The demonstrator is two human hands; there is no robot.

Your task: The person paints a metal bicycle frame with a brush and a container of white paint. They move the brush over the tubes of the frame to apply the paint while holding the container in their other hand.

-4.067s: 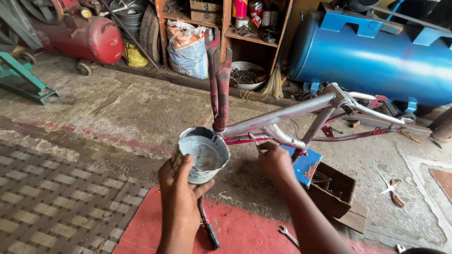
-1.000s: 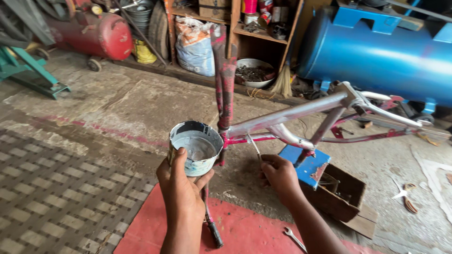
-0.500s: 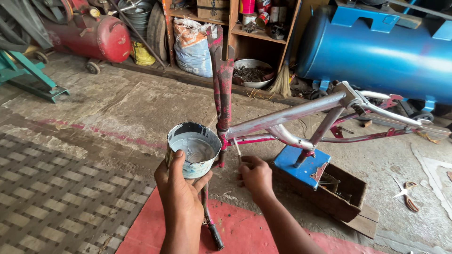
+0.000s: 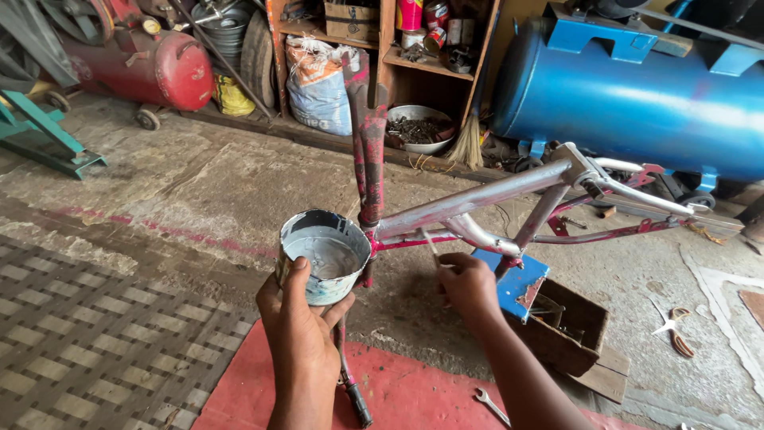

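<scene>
Silver-grey paint fills the lower part of the small round tin (image 4: 325, 256), which the left hand (image 4: 301, 325) grips from below and behind: thumb hooked over the near rim, fingers wrapped around the wall. The tin wall is smeared with pale paint and carries patches of a blue-green label; nothing on it can be made out.

Right of the left hand, the right hand (image 4: 468, 285) is closed around a thin brush handle (image 4: 430, 244), which rises up and to the left from the fingers. The brush tip meets the lower tube of the bicycle frame (image 4: 477, 205), just right of the tin. The frame tubes are mostly coated silver, with red paint showing at the rear stays. The red, worn fork (image 4: 368, 135) stands upright directly beyond the tin.

Just right of the right hand, a blue block (image 4: 516, 283) sits under the frame on a wooden box (image 4: 569, 328).

Below both hands lies a red mat (image 4: 414, 390), with a wrench (image 4: 491, 404) on it near the right forearm.

Far beyond the hands:
- a white sack with blue print (image 4: 318, 84), upright against the wooden shelf (image 4: 414, 60);
- red cans (image 4: 422, 16) on the shelf's upper board;
- a metal bowl of dark scrap (image 4: 420, 127) under the shelf;
- a large blue tank (image 4: 637, 91), beyond the right hand;
- a red tank (image 4: 151, 72), beyond the left hand.
</scene>
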